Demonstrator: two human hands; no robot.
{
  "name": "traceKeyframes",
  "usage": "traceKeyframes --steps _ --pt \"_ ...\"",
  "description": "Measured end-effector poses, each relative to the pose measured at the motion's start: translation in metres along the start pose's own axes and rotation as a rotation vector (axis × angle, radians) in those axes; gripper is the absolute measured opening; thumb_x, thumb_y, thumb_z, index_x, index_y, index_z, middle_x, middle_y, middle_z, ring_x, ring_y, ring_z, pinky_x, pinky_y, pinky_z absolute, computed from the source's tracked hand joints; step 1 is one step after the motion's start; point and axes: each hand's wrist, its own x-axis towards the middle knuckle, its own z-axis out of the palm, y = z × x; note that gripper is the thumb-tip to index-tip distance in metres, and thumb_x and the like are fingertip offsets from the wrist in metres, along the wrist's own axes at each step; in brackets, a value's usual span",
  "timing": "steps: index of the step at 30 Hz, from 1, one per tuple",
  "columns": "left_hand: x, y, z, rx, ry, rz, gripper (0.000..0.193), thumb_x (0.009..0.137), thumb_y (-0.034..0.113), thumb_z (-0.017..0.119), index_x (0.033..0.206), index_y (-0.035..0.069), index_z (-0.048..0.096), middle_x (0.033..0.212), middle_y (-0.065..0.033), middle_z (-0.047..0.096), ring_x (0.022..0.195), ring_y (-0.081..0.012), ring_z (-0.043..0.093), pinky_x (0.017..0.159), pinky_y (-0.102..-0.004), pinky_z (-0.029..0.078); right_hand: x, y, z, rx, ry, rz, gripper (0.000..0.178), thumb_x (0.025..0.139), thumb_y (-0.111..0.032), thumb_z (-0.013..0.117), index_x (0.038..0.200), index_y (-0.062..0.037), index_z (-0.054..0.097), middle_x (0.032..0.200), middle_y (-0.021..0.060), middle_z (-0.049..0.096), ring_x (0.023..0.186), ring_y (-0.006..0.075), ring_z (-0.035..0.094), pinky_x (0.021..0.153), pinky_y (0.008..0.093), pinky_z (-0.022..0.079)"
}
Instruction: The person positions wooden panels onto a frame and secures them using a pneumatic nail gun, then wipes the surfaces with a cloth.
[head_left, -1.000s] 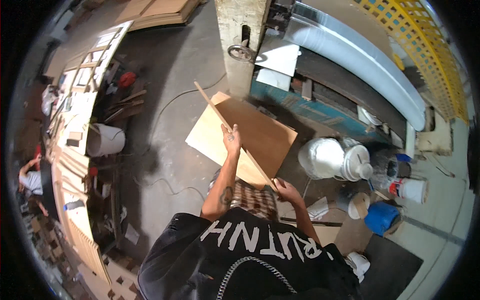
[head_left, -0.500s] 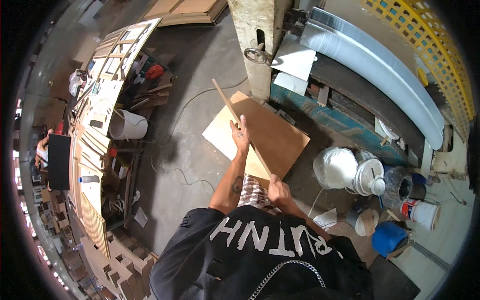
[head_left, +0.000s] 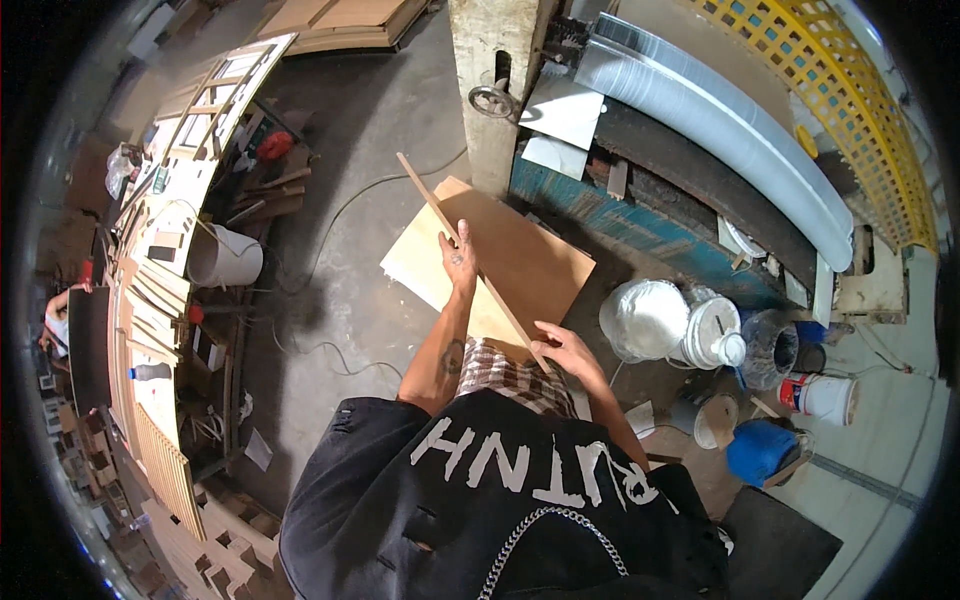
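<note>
My left hand (head_left: 459, 258) is closed around a long, thin wooden strip (head_left: 508, 311), with the thumb pointing up. The strip slants from the far left down toward my waist. Near its close end my right hand (head_left: 566, 353) has loosened, fingers stretched and apart, the tips at the strip's edge. Under the strip lies a stack of square light-brown wooden panels (head_left: 535, 252), a paler sheet edge showing on the left. How the stack is supported is hidden.
On the left runs a long workbench (head_left: 215, 130) loaded with wooden strips, a white bucket (head_left: 238, 257) beside it. A pillar with a handwheel (head_left: 492, 100) rises ahead. Buckets, including a powder-filled one (head_left: 645, 320), stand right. A cable (head_left: 350, 205) crosses the floor. Another person (head_left: 57, 322) is far left.
My right hand has opened from its grip on the strip's near end, its fingers now spread. My left hand still holds the strip. The whole view has shifted slightly.
</note>
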Motion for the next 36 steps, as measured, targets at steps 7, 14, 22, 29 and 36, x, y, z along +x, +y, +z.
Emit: traceKeyframes --steps 7,14,22,29,36 --pt "0.009 -0.019 0.003 -0.030 0.019 0.124 0.075 0.090 0.059 0.054 0.133 -0.001 0.044 0.123 -0.0242 0.056 0.109 -0.0376 0.056 0.097 -0.0389 0.042 0.001 0.016 -0.002 0.010 -0.022 0.081 0.070 0.087 -0.045 0.068 0.136 0.0017 0.048 0.129 0.0205 0.058 0.116 0.0277 0.057 0.096 0.0364 0.045" --pt "0.003 -0.009 0.008 -0.045 -0.073 0.082 0.108 0.081 0.074 0.053 0.144 -0.010 0.025 0.135 -0.0331 0.045 0.123 -0.0398 0.049 0.103 -0.0399 0.037 0.011 0.040 -0.013 -0.241 -0.104 0.090 0.073 0.090 -0.046 0.064 0.138 0.0048 0.043 0.136 0.0235 0.052 0.127 0.0300 0.050 0.103 0.0359 0.040" --pt "0.024 -0.027 0.001 0.057 -0.165 0.084 0.107 0.082 0.072 0.055 0.143 -0.010 0.025 0.130 -0.0310 0.051 0.116 -0.0373 0.054 0.098 -0.0394 0.041 0.011 0.008 -0.022 -0.154 -0.246 -0.001 0.090 0.082 -0.058 0.067 0.146 -0.0040 0.035 0.145 0.0212 0.043 0.131 0.0338 0.045 0.107 0.0400 0.037" --pt "0.004 -0.002 -0.001 -0.079 -0.070 0.020 0.109 0.081 0.071 0.058 0.145 -0.010 0.023 0.129 -0.0277 0.053 0.112 -0.0329 0.056 0.095 -0.0378 0.044 0.014 0.007 -0.043 -0.100 -0.258 0.001 0.080 0.089 -0.042 0.066 0.149 -0.0054 0.028 0.151 0.0191 0.034 0.138 0.0318 0.035 0.111 0.0419 0.032" --pt "0.035 -0.056 0.012 -0.075 -0.001 0.115 0.102 0.083 0.066 0.061 0.142 -0.010 0.029 0.135 -0.0272 0.048 0.124 -0.0331 0.048 0.105 -0.0361 0.036 -0.001 -0.014 -0.068 -0.102 -0.086 0.025 0.073 0.088 -0.048 0.063 0.138 0.0026 0.045 0.137 0.0252 0.050 0.125 0.0331 0.051 0.103 0.0385 0.040"
